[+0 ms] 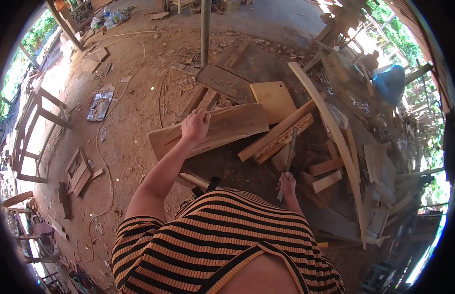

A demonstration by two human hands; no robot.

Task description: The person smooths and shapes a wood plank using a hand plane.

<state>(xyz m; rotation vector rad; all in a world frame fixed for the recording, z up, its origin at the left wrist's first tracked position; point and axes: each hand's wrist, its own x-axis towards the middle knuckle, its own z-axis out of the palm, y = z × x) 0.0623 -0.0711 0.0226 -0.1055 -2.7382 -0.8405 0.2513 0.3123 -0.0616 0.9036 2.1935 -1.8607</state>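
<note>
My left hand [195,126] has its fingers curled over the upper edge of a wide wooden board [227,128], which lies at a slant in front of me. In my right hand [287,185] is a long, thin, grey bar-like tool [292,149]. The tool points away from me, and a short pale end shows below the fist; its exact kind cannot be made out. Just beyond the tool lie a thick wooden beam [276,131] and a rough-edged wood offcut [286,139]. A yellowish board with a small hole [273,101] rests behind the wide board.
A long curved plank [330,128] arcs along the right, beside several wood blocks [326,166]. A post [205,34] stands ahead. On the left are a wooden chair frame [39,115], a cable [111,183] and scrap wood [80,171]. Shavings litter the floor.
</note>
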